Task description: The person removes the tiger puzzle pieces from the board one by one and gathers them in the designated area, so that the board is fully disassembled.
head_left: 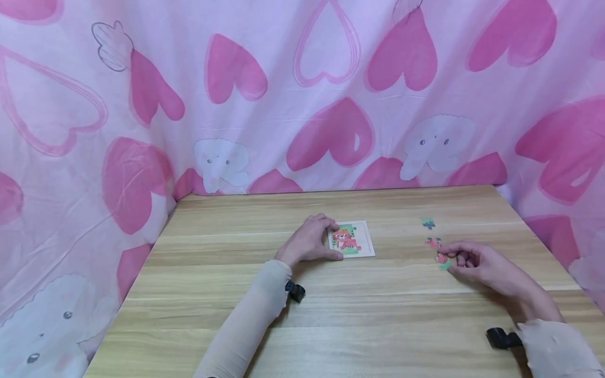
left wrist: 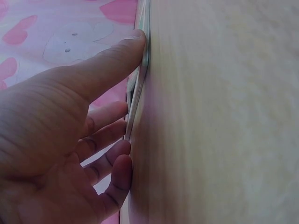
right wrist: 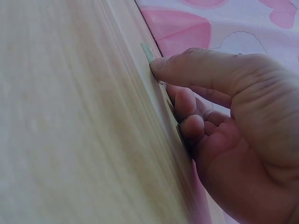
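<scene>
A small square puzzle board (head_left: 365, 240) with a white border lies on the table, part of an orange tiger picture (head_left: 346, 239) filling its left side. My left hand (head_left: 308, 239) holds the board at its left side, thumb at the near edge and fingers round the far left corner. In the left wrist view the thumb (left wrist: 119, 58) presses on the board. Over at the right, my right hand (head_left: 489, 266) pinches a green and red puzzle piece (head_left: 442, 260) between thumb and forefinger. The right wrist view shows that piece (right wrist: 147, 51) tilted at the thumb tip.
Two more puzzle pieces lie beyond the right hand: a green and blue piece (head_left: 428, 223) and a red piece (head_left: 432, 242) near the forefinger. The wooden table (head_left: 359, 320) ends at a pink heart-patterned curtain (head_left: 274, 121) behind and at both sides.
</scene>
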